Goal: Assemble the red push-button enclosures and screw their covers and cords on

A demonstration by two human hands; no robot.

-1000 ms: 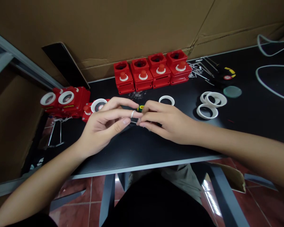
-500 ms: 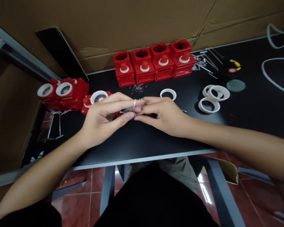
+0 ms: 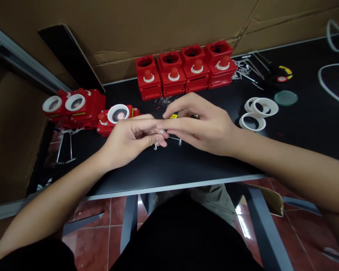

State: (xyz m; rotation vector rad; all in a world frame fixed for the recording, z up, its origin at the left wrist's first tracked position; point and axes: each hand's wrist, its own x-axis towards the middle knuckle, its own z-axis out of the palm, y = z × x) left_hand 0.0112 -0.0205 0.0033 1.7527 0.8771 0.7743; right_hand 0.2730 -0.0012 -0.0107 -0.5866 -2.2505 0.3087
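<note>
My left hand is closed, thumb against fingers, on a thin white strip whose curled end hangs below the thumb. A bit of white also shows near its fingertips; its exact form is too small to tell. My right hand has its fingers stretched and apart, one fingertip touching the left fingers. Under the right fingers show a yellow-marked item, mostly hidden, and a metal rod with a short crosspiece. A red housing with a white ring stands just behind my left hand.
Several red housings line the cardboard wall, with more red units at left. White rings, a clear glass disc, a black-and-yellow tool and metal rods lie at right. A dark flat panel leans at back left.
My right hand has lifted and opened its fingers away from the left fingertips. The white strip now hangs lower from my left hand. The single white ring behind is hidden by my right hand.
</note>
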